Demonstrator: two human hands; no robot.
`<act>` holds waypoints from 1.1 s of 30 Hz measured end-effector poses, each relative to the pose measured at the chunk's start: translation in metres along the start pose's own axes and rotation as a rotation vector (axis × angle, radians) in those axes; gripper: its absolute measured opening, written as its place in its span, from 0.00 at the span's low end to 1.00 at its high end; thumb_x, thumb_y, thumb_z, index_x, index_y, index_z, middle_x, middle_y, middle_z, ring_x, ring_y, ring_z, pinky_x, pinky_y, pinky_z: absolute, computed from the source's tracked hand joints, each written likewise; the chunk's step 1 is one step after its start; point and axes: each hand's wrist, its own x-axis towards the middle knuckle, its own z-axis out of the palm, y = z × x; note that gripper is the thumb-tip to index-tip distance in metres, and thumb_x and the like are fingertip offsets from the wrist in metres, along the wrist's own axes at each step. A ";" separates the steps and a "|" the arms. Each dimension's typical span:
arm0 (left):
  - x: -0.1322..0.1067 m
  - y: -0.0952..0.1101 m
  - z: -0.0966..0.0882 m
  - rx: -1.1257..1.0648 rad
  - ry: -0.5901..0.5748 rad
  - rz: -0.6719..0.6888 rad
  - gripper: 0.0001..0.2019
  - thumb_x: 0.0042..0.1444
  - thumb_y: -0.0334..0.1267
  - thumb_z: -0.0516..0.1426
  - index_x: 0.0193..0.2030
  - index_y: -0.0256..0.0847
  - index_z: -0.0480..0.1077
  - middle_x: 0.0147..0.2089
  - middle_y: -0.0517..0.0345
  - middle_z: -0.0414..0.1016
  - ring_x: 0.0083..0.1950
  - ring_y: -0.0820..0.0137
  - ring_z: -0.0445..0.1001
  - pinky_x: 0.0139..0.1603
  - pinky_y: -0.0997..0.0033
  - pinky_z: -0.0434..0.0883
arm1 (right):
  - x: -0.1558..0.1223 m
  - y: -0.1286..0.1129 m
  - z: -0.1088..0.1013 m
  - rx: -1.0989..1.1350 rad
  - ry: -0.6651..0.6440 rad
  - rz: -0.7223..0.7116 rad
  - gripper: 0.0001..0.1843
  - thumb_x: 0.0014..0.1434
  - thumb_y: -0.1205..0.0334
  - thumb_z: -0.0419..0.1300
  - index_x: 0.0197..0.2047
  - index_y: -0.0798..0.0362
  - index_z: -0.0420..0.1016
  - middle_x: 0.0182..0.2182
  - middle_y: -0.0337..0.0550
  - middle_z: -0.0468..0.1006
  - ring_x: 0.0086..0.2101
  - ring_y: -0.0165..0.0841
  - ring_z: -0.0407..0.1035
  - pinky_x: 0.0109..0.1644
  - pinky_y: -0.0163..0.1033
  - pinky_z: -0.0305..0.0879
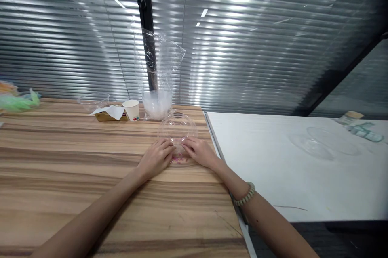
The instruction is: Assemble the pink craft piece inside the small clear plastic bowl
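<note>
Head view: where is the clear plastic container (178,129), and what are the hands doing?

It lies on the wooden worktop (60,201), near its right edge. The left hand (157,155) and the right hand (198,151) are at its near part, one on each side, fingers bent inward. I cannot tell whether either is clamped on the plastic or only resting against it. There is a little pink between them, too blurred to name.

How would it handle?

Light, I'd judge, and springy rather than truly stiff — thin, slick plastic that could crease or crack under a hard squeeze. I'd take it by the rim, with fingertips on opposite sides, and spare the thin middle.

And the surface around it?

Flat, with a streaky grain. Just behind the container stands a clear bag (162,64) with whitish bowls (157,105) at its bottom; left of that, a paper cup (132,110) and a small box (102,117) with white paper on top. A white worktop (257,181) adjoins on the right, with clear plastic pieces (312,145) lying on it.

The room?

Slatted blinds (75,28) fill the background — bright streaks of light show across them.
</note>
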 end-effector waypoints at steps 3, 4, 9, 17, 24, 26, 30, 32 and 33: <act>0.000 0.000 0.000 0.002 0.003 0.004 0.08 0.59 0.30 0.52 0.43 0.38 0.70 0.41 0.51 0.72 0.47 0.63 0.67 0.48 0.62 0.68 | 0.000 0.000 0.000 0.002 0.003 0.002 0.09 0.64 0.67 0.51 0.42 0.54 0.73 0.42 0.46 0.77 0.44 0.34 0.71 0.47 0.38 0.67; 0.000 0.000 0.000 0.003 0.006 0.006 0.08 0.59 0.30 0.52 0.43 0.38 0.70 0.41 0.51 0.72 0.47 0.63 0.68 0.48 0.62 0.68 | 0.000 0.000 0.000 0.004 0.005 0.003 0.09 0.64 0.67 0.51 0.42 0.54 0.73 0.42 0.46 0.77 0.44 0.34 0.71 0.47 0.38 0.67; 0.000 0.000 0.000 0.004 0.020 0.010 0.09 0.59 0.30 0.51 0.43 0.38 0.70 0.41 0.51 0.73 0.46 0.63 0.68 0.47 0.61 0.68 | 0.000 -0.001 -0.001 0.013 0.006 0.002 0.09 0.63 0.67 0.51 0.42 0.53 0.73 0.42 0.45 0.77 0.43 0.34 0.71 0.46 0.38 0.67; -0.001 -0.003 0.001 0.027 0.034 0.031 0.09 0.60 0.31 0.52 0.45 0.39 0.70 0.41 0.51 0.74 0.45 0.63 0.69 0.44 0.63 0.68 | 0.000 0.001 -0.001 -0.006 0.037 -0.011 0.11 0.64 0.66 0.50 0.45 0.52 0.73 0.44 0.46 0.75 0.43 0.34 0.71 0.46 0.39 0.69; -0.003 -0.006 0.000 0.050 0.105 0.063 0.09 0.60 0.31 0.52 0.46 0.39 0.70 0.42 0.51 0.75 0.45 0.62 0.69 0.45 0.61 0.66 | 0.000 -0.003 -0.005 -0.022 0.067 -0.012 0.13 0.66 0.64 0.48 0.46 0.52 0.73 0.42 0.45 0.76 0.41 0.33 0.72 0.43 0.37 0.68; -0.004 -0.006 0.000 0.051 0.120 0.064 0.09 0.60 0.30 0.52 0.45 0.39 0.71 0.41 0.51 0.76 0.44 0.63 0.69 0.44 0.60 0.66 | 0.001 -0.004 -0.007 -0.038 0.077 -0.008 0.13 0.66 0.63 0.48 0.45 0.53 0.73 0.41 0.45 0.76 0.39 0.33 0.72 0.41 0.36 0.68; -0.004 -0.007 -0.002 0.058 0.162 0.058 0.10 0.60 0.29 0.50 0.43 0.39 0.72 0.39 0.51 0.76 0.42 0.64 0.70 0.44 0.61 0.66 | 0.001 -0.005 -0.008 -0.045 0.089 -0.010 0.14 0.66 0.61 0.48 0.44 0.52 0.74 0.38 0.45 0.76 0.37 0.33 0.72 0.39 0.36 0.67; -0.004 -0.007 -0.002 0.067 0.207 0.048 0.10 0.60 0.29 0.51 0.42 0.39 0.72 0.38 0.52 0.77 0.41 0.64 0.71 0.44 0.61 0.66 | 0.001 -0.005 -0.008 -0.025 0.136 -0.014 0.14 0.66 0.61 0.48 0.45 0.52 0.73 0.41 0.46 0.75 0.39 0.33 0.71 0.41 0.37 0.68; -0.004 -0.007 -0.003 0.073 0.240 0.038 0.10 0.60 0.28 0.51 0.42 0.39 0.72 0.37 0.53 0.77 0.41 0.65 0.71 0.45 0.61 0.66 | 0.001 -0.005 -0.007 -0.010 0.175 -0.005 0.13 0.66 0.61 0.48 0.45 0.52 0.73 0.43 0.47 0.74 0.41 0.34 0.71 0.42 0.38 0.68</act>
